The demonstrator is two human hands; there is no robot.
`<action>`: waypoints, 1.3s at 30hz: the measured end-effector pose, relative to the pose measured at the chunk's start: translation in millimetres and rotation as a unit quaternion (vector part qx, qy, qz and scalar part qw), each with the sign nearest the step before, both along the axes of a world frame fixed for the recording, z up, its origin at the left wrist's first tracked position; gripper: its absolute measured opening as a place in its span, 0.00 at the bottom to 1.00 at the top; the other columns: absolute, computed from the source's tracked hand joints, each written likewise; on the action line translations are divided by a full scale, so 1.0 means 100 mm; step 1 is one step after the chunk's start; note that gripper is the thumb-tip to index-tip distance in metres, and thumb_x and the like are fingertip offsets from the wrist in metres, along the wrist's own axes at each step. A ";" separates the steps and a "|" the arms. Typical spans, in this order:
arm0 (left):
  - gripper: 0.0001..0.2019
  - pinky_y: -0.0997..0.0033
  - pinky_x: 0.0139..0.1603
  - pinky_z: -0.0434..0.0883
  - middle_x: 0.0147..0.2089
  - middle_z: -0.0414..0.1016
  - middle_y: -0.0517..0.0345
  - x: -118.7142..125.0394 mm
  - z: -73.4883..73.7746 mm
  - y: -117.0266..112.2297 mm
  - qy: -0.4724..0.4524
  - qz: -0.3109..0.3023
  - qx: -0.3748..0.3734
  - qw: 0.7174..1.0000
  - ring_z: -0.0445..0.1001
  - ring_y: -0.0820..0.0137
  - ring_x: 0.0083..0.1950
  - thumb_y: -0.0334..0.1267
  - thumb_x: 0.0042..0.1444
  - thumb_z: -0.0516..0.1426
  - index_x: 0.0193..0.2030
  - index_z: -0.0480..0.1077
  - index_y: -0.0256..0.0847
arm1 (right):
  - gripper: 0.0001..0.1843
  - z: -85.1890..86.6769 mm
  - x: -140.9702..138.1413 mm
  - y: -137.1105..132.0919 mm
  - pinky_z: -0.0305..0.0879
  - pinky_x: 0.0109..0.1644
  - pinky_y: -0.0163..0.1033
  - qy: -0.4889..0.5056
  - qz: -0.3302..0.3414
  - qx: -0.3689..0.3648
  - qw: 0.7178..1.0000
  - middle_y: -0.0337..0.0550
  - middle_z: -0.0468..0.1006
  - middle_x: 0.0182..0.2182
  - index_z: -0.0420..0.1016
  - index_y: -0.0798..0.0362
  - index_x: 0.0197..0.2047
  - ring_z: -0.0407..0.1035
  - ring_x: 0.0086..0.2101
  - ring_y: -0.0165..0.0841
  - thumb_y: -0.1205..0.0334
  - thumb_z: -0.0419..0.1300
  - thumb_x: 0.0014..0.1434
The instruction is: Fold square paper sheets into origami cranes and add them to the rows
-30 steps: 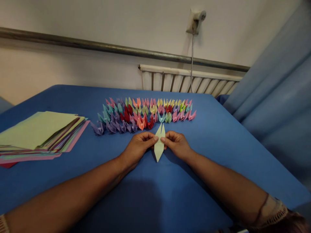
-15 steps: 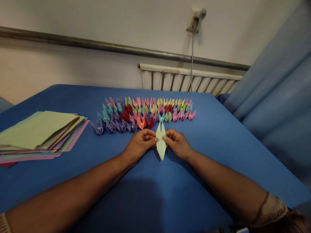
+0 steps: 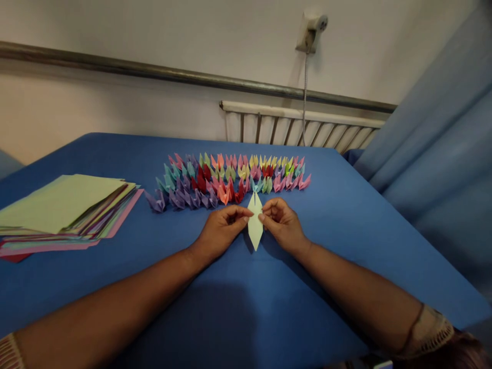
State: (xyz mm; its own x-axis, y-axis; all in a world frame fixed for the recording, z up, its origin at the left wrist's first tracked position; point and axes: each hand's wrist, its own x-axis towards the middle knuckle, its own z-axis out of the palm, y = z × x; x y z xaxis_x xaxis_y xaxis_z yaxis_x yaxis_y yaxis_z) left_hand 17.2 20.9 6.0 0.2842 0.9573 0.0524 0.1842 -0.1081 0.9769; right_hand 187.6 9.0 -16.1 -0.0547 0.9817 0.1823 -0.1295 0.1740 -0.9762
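A pale green folded origami paper [image 3: 255,228], long and diamond-shaped with a slit down its far half, is held between my hands over the blue surface. My left hand [image 3: 225,225] pinches its left edge between thumb and fingers. On the opposite edge, my right hand [image 3: 283,224] grips it with thumb and curled fingers. Just beyond the paper's far tip stand rows of small folded paper cranes [image 3: 200,200] in purple, red, pink, yellow, teal and green.
A stack of coloured paper sheets [image 3: 65,205], pale green on top, lies at the left of the blue-covered table [image 3: 215,318]. Behind are a metal rail [image 3: 172,74], a white radiator [image 3: 300,110] and a wall socket with a cord [image 3: 309,36]. A blue curtain [image 3: 434,154] hangs at right.
The two far points of the pale green paper, apart before, now lie closer together with a narrow slit between them. My fingers have shifted slightly along its edges.
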 end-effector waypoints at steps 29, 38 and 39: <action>0.12 0.74 0.33 0.68 0.28 0.71 0.64 0.04 -0.01 -0.03 -0.061 0.056 -0.011 0.997 0.70 0.75 0.30 0.39 0.46 0.65 0.34 0.70 0.38 | 0.21 -0.01 -0.04 0.02 0.64 0.32 0.34 0.078 0.011 -0.069 0.995 0.31 0.74 0.24 0.68 0.50 0.39 0.68 0.25 0.26 0.59 0.71 0.44; 0.15 0.75 0.34 0.67 0.29 0.72 0.62 0.05 0.02 -0.03 -0.083 0.030 -0.081 0.993 0.70 0.75 0.31 0.44 0.44 0.67 0.34 0.72 0.36 | 0.16 0.07 -0.04 -0.02 0.55 0.26 0.32 0.052 0.026 -0.106 0.993 0.31 0.68 0.19 0.69 0.53 0.24 0.58 0.21 0.23 0.55 0.71 0.42; 0.14 0.75 0.32 0.66 0.28 0.71 0.63 0.05 0.01 -0.02 -0.078 0.031 -0.073 0.994 0.68 0.76 0.29 0.44 0.44 0.67 0.32 0.72 0.37 | 0.16 0.06 -0.04 -0.02 0.54 0.26 0.32 0.044 0.023 -0.105 0.993 0.30 0.68 0.19 0.68 0.53 0.24 0.58 0.21 0.23 0.55 0.71 0.43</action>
